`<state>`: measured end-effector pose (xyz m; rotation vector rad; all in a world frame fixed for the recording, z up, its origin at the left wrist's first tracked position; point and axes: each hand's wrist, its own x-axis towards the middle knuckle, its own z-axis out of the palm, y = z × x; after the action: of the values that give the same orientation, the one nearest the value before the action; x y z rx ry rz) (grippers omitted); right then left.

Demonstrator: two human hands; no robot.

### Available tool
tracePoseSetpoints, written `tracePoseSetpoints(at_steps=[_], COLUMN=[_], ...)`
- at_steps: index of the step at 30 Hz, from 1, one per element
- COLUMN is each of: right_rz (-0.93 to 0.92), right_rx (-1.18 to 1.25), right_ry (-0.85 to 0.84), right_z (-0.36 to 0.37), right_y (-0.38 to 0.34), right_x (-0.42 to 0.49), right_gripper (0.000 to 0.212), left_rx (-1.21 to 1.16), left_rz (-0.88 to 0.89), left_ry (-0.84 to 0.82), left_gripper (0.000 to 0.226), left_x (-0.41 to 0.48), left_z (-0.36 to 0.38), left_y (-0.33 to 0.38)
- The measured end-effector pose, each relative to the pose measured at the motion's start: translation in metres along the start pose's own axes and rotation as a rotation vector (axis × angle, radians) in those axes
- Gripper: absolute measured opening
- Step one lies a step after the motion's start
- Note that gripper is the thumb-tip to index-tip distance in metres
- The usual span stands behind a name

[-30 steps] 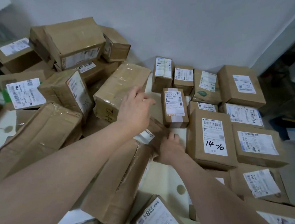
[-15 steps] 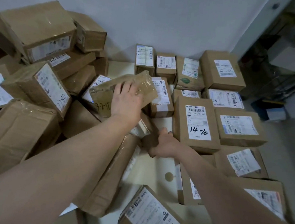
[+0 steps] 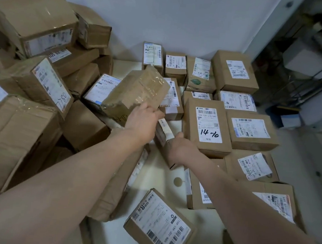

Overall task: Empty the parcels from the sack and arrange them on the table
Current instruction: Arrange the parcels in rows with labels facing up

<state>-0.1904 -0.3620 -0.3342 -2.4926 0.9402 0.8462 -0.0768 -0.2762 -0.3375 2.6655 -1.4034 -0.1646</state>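
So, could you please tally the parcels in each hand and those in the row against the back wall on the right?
tape-wrapped parcel lifted in the left hand: 1
small labelled parcel gripped by the right hand: 1
back-row parcels along the wall: 4
Total: 6

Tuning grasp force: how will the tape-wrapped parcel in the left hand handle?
Likely light for its size: the left hand alone holds the taped parcel up by one corner. Glossy tape suggests a slippery grip. Wrinkled, dented faces hint it's soft, not rigid.
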Motion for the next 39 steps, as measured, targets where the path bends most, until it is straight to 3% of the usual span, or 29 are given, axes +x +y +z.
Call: tracePoseSetpoints(at_steps=[4,10,16,18,20,23,26,29,31,36,39], right_rz=[0.023,0.170,0.058,-0.018,-0.078,-0.043,0.019,0.066,0.116,0.019,-0.044], right_rx=[0.204,0.446,-0.143,-0.200,-0.175,-0.129,0.298,0.896,1.170,1.671,1.675], right_ry=[0.138,0.072,0.160,0.147,0.013,-0.049,0.134,0.023,-0.061,0.108,0.085], right_z=[0.016,0.023,0.028,0.029,0.034,0.032,0.012,-0.010,-0.018,-0.051,-0.072], right_y=[-0.001,0.007,0.003,-0.005,-0.008,-0.011,-0.018,-0.036,-0.048,-0.062,-0.066], right_x=[0.005,-0.004,-0.013,-0.007,0.001,0.013,0.030,0.048,0.052,0.060,0.063], right_gripper=[0.049,0.045,0.067,0.059,0.047,0.045,0.040,0.057,0.064,0.041,0.041], left_rx=[-0.037,-0.010,-0.152,-0.161,-0.166,-0.202,-0.283,-0.303,-0.286,-0.689,-0.900], left_rz=[-0.021,-0.163,-0.281,-0.274,-0.277,-0.351,-0.481,-0.531,-0.517,-0.647,-0.735], left_ry=[-0.123,0.172,0.117,0.115,0.124,0.136,0.100,-0.033,-0.006,0.289,0.265], left_gripper=[0.050,0.060,0.084,0.090,0.092,0.082,0.076,0.068,0.057,0.048,0.045], left_x=[0.002,-0.005,-0.012,-0.013,-0.013,-0.009,0.000,0.008,0.010,0.025,0.034], left_z=[0.007,-0.004,0.004,0.008,0.008,0.005,-0.003,-0.009,-0.013,-0.043,-0.048], left_y=[0.013,0.006,0.003,0.000,-0.003,-0.012,-0.028,-0.043,-0.047,-0.060,-0.070])
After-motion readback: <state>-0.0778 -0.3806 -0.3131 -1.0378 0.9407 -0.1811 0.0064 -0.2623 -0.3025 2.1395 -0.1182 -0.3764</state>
